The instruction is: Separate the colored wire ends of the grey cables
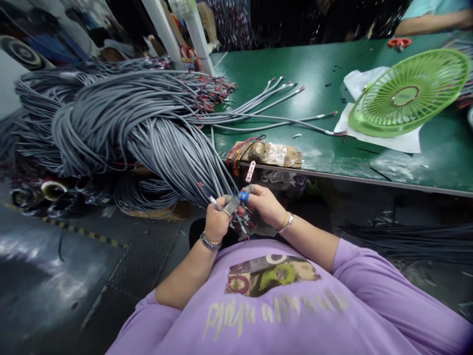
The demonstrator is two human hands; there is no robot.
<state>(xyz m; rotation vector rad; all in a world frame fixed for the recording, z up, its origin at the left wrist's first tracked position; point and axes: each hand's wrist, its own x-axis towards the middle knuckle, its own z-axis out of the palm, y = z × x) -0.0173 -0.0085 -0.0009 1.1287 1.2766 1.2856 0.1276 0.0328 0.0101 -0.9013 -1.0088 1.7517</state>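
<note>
A thick bundle of grey cables point(181, 148) hangs over the table's near edge, its ends reaching my hands in front of my body. My left hand point(218, 219) is closed round a grey cable near its end, with tape wrapped on some fingers. Close against it, my right hand point(264, 202) pinches at the thin wires of a cable end; blue and grey tape covers its fingertips. The exact wires between the fingers are too small to make out. More stripped ends with red wires point(247, 237) stick out below the hands.
The green table point(314, 74) carries loose cable ends point(281, 88), a green fan point(406, 96) on white paper and red-handled scissors point(399, 43). A cardboard piece with tape point(277, 154) lies at its near edge. Another person's arm point(432, 23) rests at the far right.
</note>
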